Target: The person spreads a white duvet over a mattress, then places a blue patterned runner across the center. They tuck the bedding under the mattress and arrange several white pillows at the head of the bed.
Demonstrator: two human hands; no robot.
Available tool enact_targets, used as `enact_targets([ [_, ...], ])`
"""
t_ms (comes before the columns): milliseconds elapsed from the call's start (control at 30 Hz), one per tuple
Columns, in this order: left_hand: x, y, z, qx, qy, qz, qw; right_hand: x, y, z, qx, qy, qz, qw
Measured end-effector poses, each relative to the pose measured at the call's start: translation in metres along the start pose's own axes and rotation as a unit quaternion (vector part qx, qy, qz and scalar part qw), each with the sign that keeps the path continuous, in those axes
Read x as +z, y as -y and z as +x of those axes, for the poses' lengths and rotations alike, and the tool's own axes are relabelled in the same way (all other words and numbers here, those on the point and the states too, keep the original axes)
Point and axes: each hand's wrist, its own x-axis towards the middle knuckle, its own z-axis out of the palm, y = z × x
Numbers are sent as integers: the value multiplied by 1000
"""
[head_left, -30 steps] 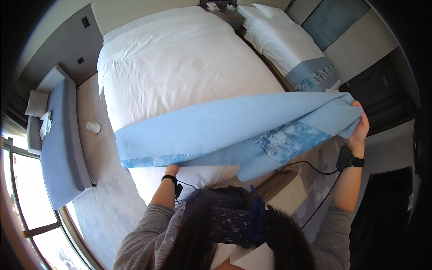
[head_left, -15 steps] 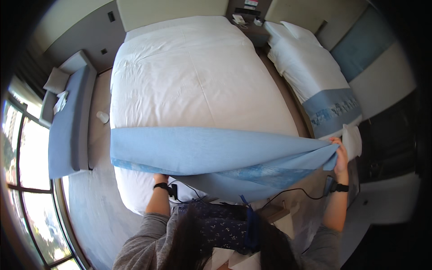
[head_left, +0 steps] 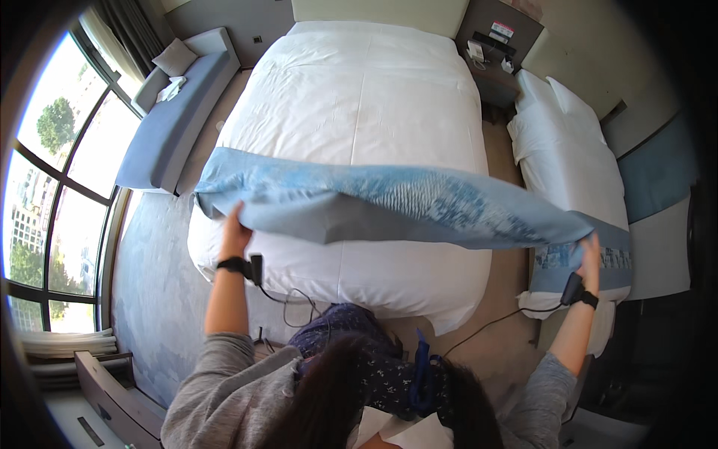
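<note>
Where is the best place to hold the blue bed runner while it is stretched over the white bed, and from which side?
Probably by its two near corners, from the foot of the bed. The runner hangs as a long band across the bed, so an end grip keeps it spread. The left hand pinches the left end from below; the right hand holds the right end.

Single head view, worn high, aimed steeply down over bed (head_left: 359, 97) from foot end; room seen wide, edges bent.
</note>
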Motion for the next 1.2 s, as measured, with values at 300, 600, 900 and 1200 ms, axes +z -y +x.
enact_targets([
  [300,-92,184,-7,-133,-310,-23,941,124,-74,10,-28,137,-449,882],
  [600,-10,237,29,-170,-240,14,956,78,-29,113,-225,0,-211,951],
  [900,-11,343,-46,51,-369,-98,923,32,-133,200,-118,253,-372,885],
  [1200,171,363,-118,39,-204,-78,975,17,-135,361,-112,404,-213,882],
])
